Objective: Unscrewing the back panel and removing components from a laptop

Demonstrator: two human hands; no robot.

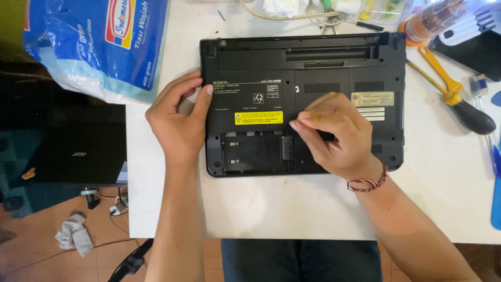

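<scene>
With the left hand (180,122) spread flat on the upturned laptop (302,99), the right hand's (334,136) pinched fingertips could slip and gouge the plastic.

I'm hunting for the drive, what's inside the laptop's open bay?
The bay of the laptop looks empty: bare black floor, small metal tabs. The right hand covers whatever lies further right.

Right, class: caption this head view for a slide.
Left hand steadies upturned black plastic laptop; right hand pinches at its underside.

Laptop (302,99) on table (292,209), screwdriver (459,99) right.
</scene>
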